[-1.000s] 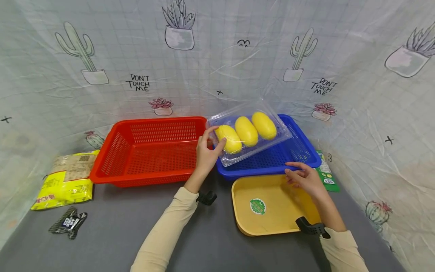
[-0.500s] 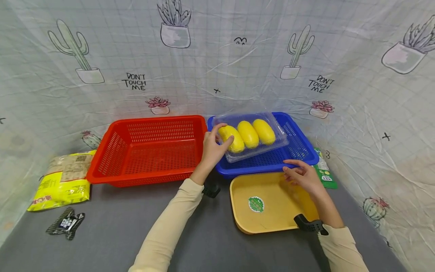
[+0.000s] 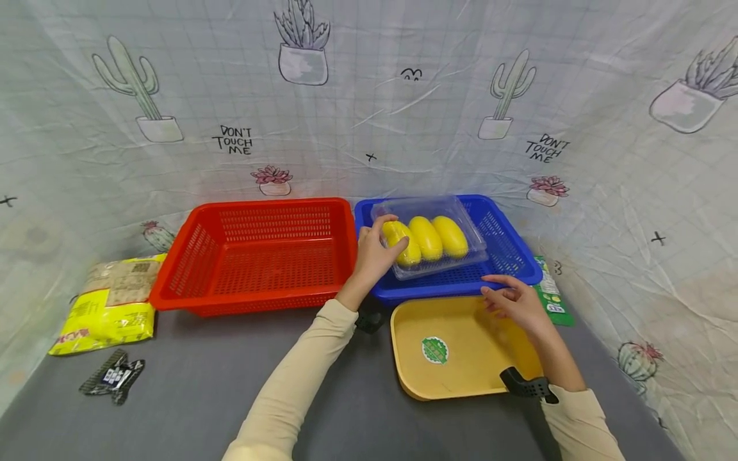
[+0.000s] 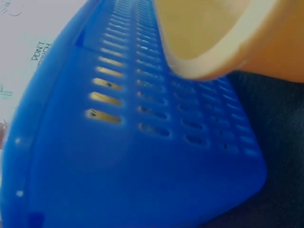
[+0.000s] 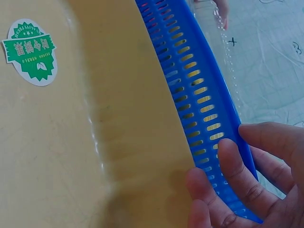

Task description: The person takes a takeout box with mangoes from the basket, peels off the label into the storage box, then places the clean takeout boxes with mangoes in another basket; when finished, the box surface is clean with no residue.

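Note:
My left hand (image 3: 376,253) holds the left end of a clear plastic box (image 3: 469,234), fingers and thumb spread over that end. Three oval yellow fruits (image 3: 450,236) lie side by side inside. The box is tilted slightly, within the outline of the blue perforated basket (image 3: 510,253). At the basket's front right, my right hand (image 3: 519,307) pinches the rim, its fingers (image 5: 244,183) on both sides of it in the right wrist view. Below that hand sits a yellow tray (image 3: 461,378) with a green sticker. The left wrist view shows the basket's slotted wall (image 4: 128,171) and the tray's rim (image 4: 209,69).
A red perforated basket (image 3: 259,304) stands left of the blue one. A yellow bag (image 3: 115,307) and a small black packet (image 3: 113,378) lie at the far left. A green packet (image 3: 555,301) lies right of the blue basket. A patterned cloth (image 3: 369,96) hangs behind.
My left hand has lowered the clear box of fruits into the blue basket and moved slightly right; the box lies flatter. My right hand keeps its place at the rim.

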Tool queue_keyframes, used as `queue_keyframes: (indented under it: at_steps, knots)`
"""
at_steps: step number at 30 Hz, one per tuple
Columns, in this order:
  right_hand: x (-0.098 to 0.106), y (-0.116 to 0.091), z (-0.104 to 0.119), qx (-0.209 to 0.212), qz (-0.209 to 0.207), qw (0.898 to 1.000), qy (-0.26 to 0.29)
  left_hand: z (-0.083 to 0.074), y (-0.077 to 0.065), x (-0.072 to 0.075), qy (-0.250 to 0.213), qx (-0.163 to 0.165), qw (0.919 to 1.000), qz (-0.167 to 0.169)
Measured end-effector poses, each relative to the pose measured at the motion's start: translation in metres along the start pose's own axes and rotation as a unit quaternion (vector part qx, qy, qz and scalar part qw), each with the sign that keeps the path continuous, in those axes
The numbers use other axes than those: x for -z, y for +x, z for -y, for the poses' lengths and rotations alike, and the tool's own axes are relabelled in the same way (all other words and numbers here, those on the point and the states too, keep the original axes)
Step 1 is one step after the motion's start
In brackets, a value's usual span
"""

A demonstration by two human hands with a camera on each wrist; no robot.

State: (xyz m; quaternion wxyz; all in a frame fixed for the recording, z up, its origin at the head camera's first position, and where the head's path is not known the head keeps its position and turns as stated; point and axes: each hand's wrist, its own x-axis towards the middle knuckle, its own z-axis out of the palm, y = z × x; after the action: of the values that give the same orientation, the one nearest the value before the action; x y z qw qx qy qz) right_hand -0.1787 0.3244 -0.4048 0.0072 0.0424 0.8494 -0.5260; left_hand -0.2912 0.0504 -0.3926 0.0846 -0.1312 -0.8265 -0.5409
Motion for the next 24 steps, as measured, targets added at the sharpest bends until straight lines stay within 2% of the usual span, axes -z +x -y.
queue_keyframes:
  at_steps: [9,24]
  knots:
    - [-0.002,0.004,-0.001,0.006,0.007,1.000,0.009,0.002,0.001,-0.012,-0.002,0.006,0.9999,0.016]
    - [0.001,0.001,0.001,-0.004,0.003,1.000,0.006,0.002,0.007,-0.021,0.008,0.018,0.9973,0.071]
